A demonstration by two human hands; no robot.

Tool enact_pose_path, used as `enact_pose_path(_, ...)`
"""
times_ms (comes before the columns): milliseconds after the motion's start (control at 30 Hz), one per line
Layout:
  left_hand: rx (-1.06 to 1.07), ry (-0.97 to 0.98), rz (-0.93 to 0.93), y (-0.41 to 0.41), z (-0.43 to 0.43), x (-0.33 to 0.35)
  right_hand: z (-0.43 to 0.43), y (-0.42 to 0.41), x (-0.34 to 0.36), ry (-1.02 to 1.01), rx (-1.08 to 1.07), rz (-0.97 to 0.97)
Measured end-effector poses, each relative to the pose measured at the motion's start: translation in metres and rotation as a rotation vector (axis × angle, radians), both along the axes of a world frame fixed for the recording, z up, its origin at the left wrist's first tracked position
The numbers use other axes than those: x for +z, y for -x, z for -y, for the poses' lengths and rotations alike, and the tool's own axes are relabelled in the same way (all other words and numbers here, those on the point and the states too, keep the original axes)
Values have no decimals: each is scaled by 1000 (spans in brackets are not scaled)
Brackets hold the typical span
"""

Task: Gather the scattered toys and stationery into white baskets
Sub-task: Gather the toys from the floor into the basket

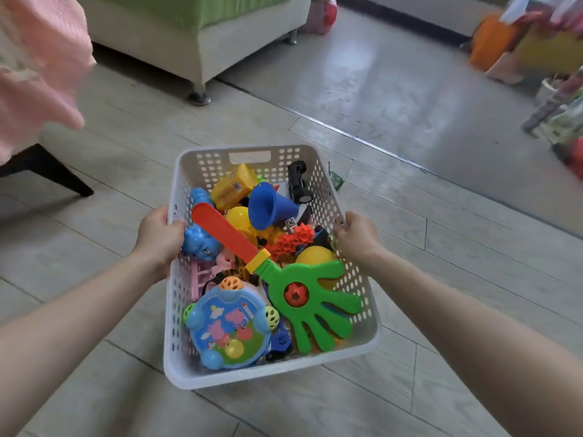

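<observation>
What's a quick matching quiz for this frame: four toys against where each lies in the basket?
Places are within the white basket, seen from the person's side.

Toys
1. blue cone
2. green hand clapper
3. round blue drum toy
4. black toy car

Places
a. near left corner
b. far right corner
c. middle of the far half
d. near right part

Pairs: 1-c, 2-d, 3-a, 4-b

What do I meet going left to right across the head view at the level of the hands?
In order: left hand gripping the basket, blue figure, red gears, right hand gripping it.
</observation>
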State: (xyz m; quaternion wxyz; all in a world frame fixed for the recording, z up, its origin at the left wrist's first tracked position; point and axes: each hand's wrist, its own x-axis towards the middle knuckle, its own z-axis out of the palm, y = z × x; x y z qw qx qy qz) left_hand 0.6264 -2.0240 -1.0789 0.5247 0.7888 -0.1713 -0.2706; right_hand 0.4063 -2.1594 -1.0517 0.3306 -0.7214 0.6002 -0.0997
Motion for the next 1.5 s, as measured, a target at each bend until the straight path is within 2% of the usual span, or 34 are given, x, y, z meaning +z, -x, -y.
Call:
enact_pose_path(333,13,-45,-48,-60,5,22,4,-56,28,2,41,-28)
enact_pose_path(600,105,-21,14,-68,36,-13,66,-88,-22,-12,106,-16)
enact_pose_path(867,193,-148,86,-63,53,-45,103,-99,-62,-57,210,-11)
enact_pose_path(1033,182,-278,169,-59,59,-47,144,-82,-52,-360,337,106)
enact_pose_path(1100,184,-323,205,-58,60,-46,171,-77,-59,-234,215,149)
enact_pose_path(1167,197,-364,242,-56,61,-46,197,-76,-75,45,87,35)
enact_pose_path(1200,201,-386,261,-55,62,-46,206,-76,-84,115,67,-45)
enact_pose_path(1333,204,-438,304,-54,66,-44,222,-82,-114,91,68,-277)
enact_pose_path(1500,215,-472,334,-55,67,-48,224,-91,-133,30,38,-377)
